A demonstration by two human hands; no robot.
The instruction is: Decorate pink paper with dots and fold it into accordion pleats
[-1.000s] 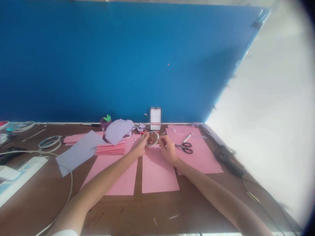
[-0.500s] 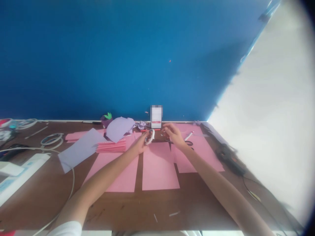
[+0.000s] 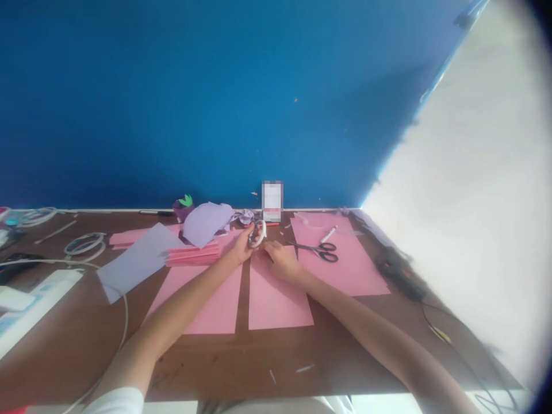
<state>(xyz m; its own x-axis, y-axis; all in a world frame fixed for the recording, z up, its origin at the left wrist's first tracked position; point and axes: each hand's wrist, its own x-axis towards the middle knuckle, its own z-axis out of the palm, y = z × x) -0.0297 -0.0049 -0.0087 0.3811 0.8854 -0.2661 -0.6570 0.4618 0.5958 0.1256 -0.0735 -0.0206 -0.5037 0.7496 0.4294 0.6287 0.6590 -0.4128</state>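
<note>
My left hand [image 3: 244,247] is closed around a roll of white tape [image 3: 263,234], held above the table with its ring tilted. Just to its right, my right hand [image 3: 282,262] is over the upper end of a pink sheet of paper [image 3: 278,307]. Its fingers are bent and pressed together near the roll; whatever they pinch is too small to make out. Black-handled scissors [image 3: 326,251] lie on another pink sheet [image 3: 351,276] to the right of that hand. Left of the tape rests a folded stack of pink paper [image 3: 192,255].
A phone [image 3: 272,202] stands against the blue wall. Lilac paper [image 3: 207,223] and a pale sheet [image 3: 138,261] lie left. Further left are tape rolls [image 3: 85,244] and a white power strip [image 3: 43,305] with a looping cable. A dark tool [image 3: 401,273] lies at the right edge.
My right hand has come down and left, from over the scissors to beside the tape roll, so the scissors now show fully. The tape roll has shifted slightly left and up.
</note>
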